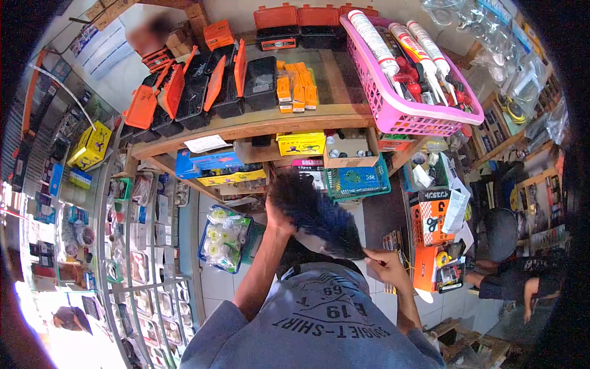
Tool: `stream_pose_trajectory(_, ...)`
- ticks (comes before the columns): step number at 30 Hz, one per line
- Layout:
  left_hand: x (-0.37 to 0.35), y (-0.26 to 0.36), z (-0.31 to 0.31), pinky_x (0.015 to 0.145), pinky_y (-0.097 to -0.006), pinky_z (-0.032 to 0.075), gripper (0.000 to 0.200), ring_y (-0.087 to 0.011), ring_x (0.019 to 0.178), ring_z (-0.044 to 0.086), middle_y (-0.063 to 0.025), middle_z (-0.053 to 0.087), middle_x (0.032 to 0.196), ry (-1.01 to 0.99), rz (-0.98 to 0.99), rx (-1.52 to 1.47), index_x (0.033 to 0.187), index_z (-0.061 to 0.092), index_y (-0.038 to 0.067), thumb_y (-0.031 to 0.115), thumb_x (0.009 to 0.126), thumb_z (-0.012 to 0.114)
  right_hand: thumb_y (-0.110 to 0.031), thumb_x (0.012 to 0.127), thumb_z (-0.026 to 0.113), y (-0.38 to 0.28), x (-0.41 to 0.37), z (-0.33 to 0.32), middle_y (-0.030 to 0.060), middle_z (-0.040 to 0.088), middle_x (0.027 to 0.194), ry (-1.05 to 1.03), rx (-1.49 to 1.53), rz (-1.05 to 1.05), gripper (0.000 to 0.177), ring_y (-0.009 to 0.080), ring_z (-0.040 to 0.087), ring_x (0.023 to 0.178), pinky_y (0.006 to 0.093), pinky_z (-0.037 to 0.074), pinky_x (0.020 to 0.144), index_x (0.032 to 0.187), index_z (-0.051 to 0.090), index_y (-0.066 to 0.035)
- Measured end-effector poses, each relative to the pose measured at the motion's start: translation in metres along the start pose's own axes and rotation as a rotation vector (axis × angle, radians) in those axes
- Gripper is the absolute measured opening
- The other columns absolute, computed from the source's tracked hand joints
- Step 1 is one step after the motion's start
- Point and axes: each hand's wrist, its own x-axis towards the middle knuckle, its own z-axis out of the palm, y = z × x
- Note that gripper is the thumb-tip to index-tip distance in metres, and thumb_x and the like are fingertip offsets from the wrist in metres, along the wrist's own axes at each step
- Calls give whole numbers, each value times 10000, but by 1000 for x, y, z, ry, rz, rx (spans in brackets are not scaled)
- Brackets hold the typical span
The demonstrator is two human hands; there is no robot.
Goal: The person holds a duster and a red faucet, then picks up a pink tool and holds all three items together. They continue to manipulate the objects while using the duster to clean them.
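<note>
A dark blue-black feather duster [322, 218] is held in front of my chest, slanting from upper left to lower right. My right hand [391, 268] is closed around its thin brown handle at the lower right. At the upper left end, my left hand [280, 216] grips the feathers from the side, its fingers partly hidden behind them. Just beyond the duster are a green plastic basket [358, 182] and a small open cardboard box [350, 154] under the counter's edge.
On the wooden counter [246, 128] stand several black cases with orange lids [142, 106], small orange boxes [297, 92] and a pink basket [424, 112] of sealant tubes. A tray of packaged goods [224, 238] is at left. Another person's legs [516, 286] show at right.
</note>
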Motion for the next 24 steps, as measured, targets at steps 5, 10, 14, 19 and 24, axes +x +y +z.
stream_pose_trajectory(5, -3, 5, -18, 1048, -464, 398, 437, -273, 1098, 582, -104, 601, 1232, 305, -247, -974, 1258, 559, 118, 392, 960, 393, -100, 890, 657, 3, -1, -5, 40, 608, 771, -14, -21, 75, 350, 76, 440, 662, 241, 379, 587, 1239, 625, -96)
stream_pose_trajectory(10, -16, 47, 47, 1008, -484, 426, 403, -310, 1050, 604, -165, 636, 1109, 196, -300, -725, 1137, 605, 59, 387, 933, 491, -92, 886, 655, 3, -3, -5, 28, 535, 676, -117, -102, -31, 354, 83, 420, 620, 257, 370, 557, 1238, 629, -108)
stream_pose_trajectory(14, -8, 58, 69, 952, -433, 464, 337, -289, 1009, 622, -143, 653, 986, 325, -366, -607, 1031, 650, 92, 382, 907, 531, -88, 884, 655, -9, 3, -8, 30, 516, 659, 87, -37, 16, 355, 83, 415, 613, 257, 363, 554, 1237, 630, -111)
stream_pose_trajectory(19, -1, 59, 64, 930, -436, 469, 347, -291, 1000, 622, -131, 664, 981, 152, -309, 266, 1039, 658, 97, 394, 896, 548, -83, 883, 657, 0, -2, -10, 1, 537, 697, 23, -65, -34, 349, 62, 417, 630, 237, 355, 556, 1231, 636, -108)
stream_pose_trajectory(24, -8, 48, 42, 915, -463, 462, 396, -303, 1004, 614, -121, 676, 1023, -209, -103, 1626, 1095, 651, 90, 416, 889, 561, -93, 887, 658, 7, -2, -16, -21, 524, 707, 23, 1, -6, 347, 53, 415, 628, 241, 355, 546, 1233, 635, -111)
